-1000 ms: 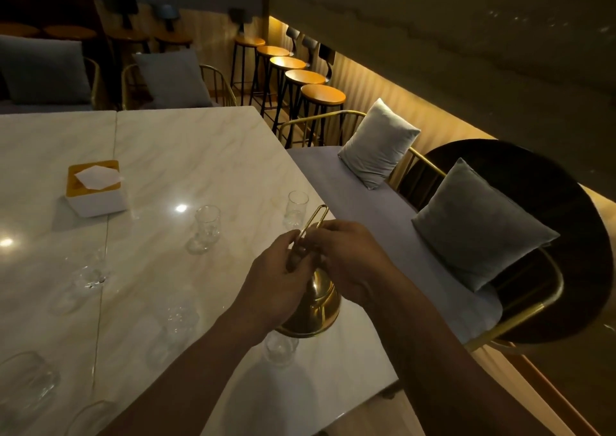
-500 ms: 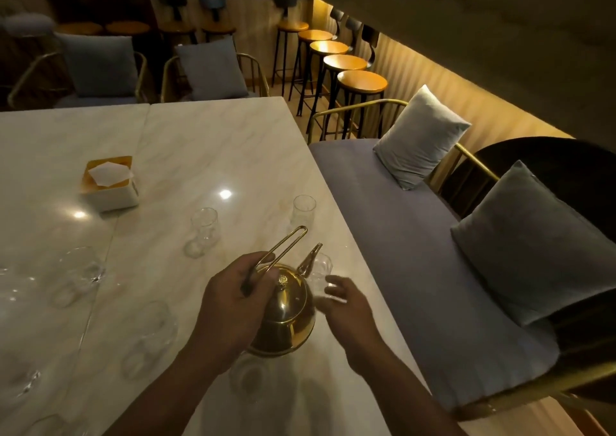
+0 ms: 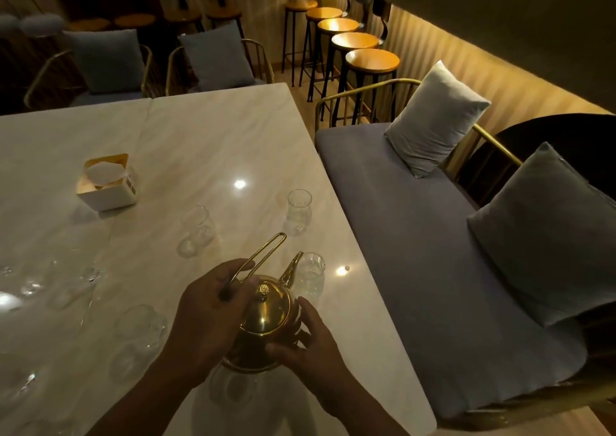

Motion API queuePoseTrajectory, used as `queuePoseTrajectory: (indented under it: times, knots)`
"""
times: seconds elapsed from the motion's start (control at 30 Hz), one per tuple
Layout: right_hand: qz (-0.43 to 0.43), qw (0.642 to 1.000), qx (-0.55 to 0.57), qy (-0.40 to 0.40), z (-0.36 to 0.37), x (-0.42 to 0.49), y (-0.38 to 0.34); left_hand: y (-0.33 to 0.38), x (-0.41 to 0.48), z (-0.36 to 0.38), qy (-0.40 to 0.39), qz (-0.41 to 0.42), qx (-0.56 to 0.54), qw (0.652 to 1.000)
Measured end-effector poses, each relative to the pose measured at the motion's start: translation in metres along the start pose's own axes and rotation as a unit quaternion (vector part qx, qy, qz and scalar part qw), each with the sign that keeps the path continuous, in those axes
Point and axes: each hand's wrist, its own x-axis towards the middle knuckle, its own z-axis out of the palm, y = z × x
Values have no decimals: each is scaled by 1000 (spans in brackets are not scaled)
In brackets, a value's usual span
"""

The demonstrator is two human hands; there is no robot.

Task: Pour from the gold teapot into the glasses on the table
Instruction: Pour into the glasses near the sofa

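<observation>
Left hand (image 3: 208,315) & right hand (image 3: 308,342) grip gold teapot (image 3: 266,322).

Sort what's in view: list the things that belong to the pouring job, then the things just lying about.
Belongs to the job:
- gold teapot, held by left hand and right hand
- glass at the spout
- other glasses, e.g.

Just lying about:
- tissue box
- cushions
- bar stools

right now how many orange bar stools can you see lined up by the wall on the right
4 bar stools in a row along the lit wall: the nearest, then and the farthest. Darker stools further left are not counted.
</observation>
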Motion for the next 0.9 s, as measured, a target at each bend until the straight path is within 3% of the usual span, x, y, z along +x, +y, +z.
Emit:
queuePoseTrajectory:
  times: [0.53,0.9]
  knots:
    - [20,999,-7,31,13,7,0,7,23,-3,-4,80,137,987]
    - [17,999,-15,26,8,12,0,5,37,6,-10,91,152,984]
